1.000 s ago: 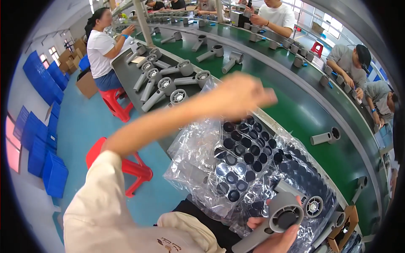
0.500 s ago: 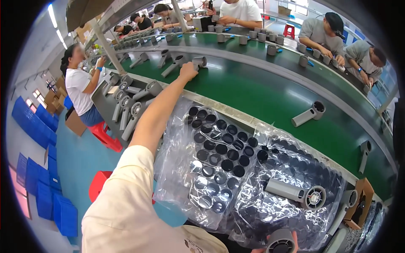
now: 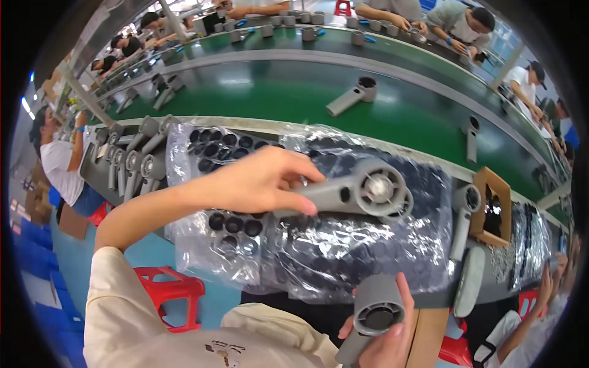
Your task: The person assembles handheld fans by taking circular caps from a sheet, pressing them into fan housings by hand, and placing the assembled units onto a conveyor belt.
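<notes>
My left hand [image 3: 264,178] is closed around the handle of a grey handheld fan housing [image 3: 337,195], its round head to the right with a spoked ring and a shiny centre. Just beneath that head, the edge of a second round grey housing [image 3: 405,207] peeks out, mostly hidden. Near my body, my right hand [image 3: 392,337] grips another grey fan housing [image 3: 377,303], its round open end tilted up and its handle pointing down to the left. Under my left hand lie clear plastic bags [image 3: 343,257] filled with round black caps [image 3: 233,226].
Several grey fan housings [image 3: 132,162] lie in a group at the left. A green conveyor belt [image 3: 264,98] crosses behind, carrying a few housings [image 3: 353,97]. At right are a cardboard box [image 3: 491,211] of dark parts and a single housing [image 3: 463,221]. Co-workers sit around.
My left hand has come back from the belt with a fan housing and is over the bags. My right hand and its housing show higher in the picture. The view has swung right.
</notes>
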The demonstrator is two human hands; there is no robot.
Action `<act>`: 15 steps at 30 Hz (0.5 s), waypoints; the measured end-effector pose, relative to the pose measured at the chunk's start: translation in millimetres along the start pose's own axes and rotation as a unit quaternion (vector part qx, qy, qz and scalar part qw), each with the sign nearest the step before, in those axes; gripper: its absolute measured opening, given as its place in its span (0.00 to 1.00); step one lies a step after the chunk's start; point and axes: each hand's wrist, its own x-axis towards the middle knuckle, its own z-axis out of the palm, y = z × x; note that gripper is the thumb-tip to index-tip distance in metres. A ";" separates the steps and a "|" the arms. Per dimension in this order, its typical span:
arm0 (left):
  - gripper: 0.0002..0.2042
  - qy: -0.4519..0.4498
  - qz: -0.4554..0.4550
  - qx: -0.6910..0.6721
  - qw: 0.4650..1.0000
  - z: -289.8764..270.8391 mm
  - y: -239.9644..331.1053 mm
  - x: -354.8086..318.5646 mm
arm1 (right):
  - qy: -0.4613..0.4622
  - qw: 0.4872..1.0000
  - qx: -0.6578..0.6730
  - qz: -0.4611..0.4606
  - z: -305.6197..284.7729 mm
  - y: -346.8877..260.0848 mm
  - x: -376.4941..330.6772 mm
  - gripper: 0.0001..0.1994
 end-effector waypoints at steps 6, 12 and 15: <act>0.21 -0.046 0.020 -0.085 0.995 89.2 40.0 37.1 | 0.011 0.998 -0.032 -0.051 -35.6 16.5 -34.4 0.38; 0.22 -0.034 -0.040 -0.117 0.992 149.4 61.0 60.4 | -0.044 0.997 0.062 0.006 -50.9 14.0 -33.4 0.45; 0.25 0.055 -0.019 -0.104 0.993 159.0 53.3 78.2 | -0.046 0.995 0.079 -0.037 -59.4 18.3 -33.2 0.45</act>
